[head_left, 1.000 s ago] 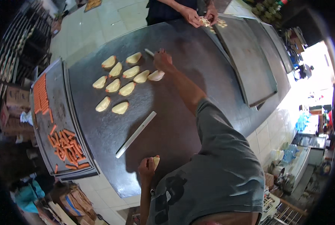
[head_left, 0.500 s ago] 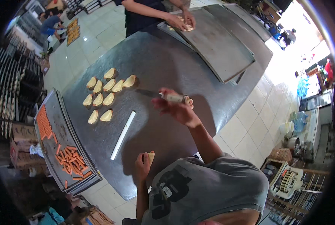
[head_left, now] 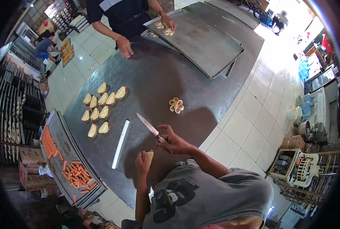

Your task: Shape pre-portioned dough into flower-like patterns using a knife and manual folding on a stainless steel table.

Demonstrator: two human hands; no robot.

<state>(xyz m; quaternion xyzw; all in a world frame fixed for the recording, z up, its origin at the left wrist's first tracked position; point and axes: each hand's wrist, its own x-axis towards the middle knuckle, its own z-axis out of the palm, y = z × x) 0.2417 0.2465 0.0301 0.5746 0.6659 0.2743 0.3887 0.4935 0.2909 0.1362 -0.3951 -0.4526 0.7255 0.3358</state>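
Note:
My right hand [head_left: 176, 143] grips a knife [head_left: 148, 124] by its handle, the blade slanting up and left over the dark metal table [head_left: 147, 87]. Close to the table's near edge, my left hand [head_left: 142, 164] is closed on a folded dough piece [head_left: 150, 155], partly covered by my fingers. Beyond my right hand lies a flower-shaped dough piece [head_left: 176, 105], with sausage slices showing in its petals. To the left, several folded dough pieces [head_left: 104, 112] lie in loose rows. A white rolling pin [head_left: 120, 144] rests between them and my left hand.
At the left stands a tray [head_left: 58, 131] with several orange sausages [head_left: 77, 174]. Across the table, a co-worker's hand [head_left: 169, 25] touches flower-shaped dough on a large metal tray [head_left: 200, 42]; the other hand [head_left: 124, 47] hangs over the table's far edge.
My right hand has come back toward me with the knife, and the flower-shaped dough now lies in full view. My left hand stays low with its dough. One co-worker's hand has left the tray, moving left.

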